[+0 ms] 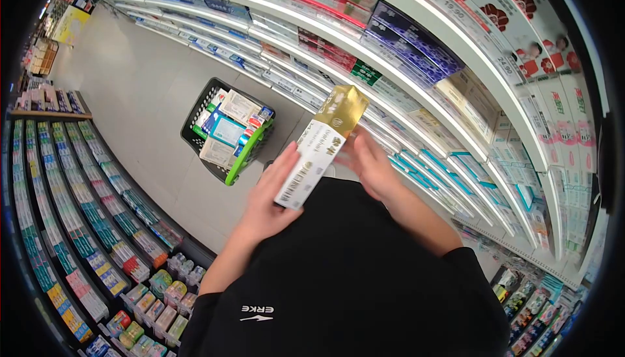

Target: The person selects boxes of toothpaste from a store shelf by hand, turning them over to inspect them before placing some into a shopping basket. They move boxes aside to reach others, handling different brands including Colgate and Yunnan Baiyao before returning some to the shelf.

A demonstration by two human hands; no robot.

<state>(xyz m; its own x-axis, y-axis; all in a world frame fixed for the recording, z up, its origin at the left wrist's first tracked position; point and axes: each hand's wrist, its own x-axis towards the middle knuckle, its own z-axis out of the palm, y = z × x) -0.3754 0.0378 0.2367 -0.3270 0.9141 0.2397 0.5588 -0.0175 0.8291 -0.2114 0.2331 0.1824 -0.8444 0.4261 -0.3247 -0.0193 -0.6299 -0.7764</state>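
A long white toothpaste box with a gold end is tilted up in front of my chest. My left hand is closed on its lower left side, with the fingers lying along the edge and the thumb near the bottom. Beside the box's right side is my right hand, its fingers loosely apart and blurred by motion, the fingertips right at the box's edge.
A black shopping basket with a green handle stands on the floor ahead, filled with several boxes. Lit shelves of boxed goods curve along the right. Lower racks of packaged goods line the left.
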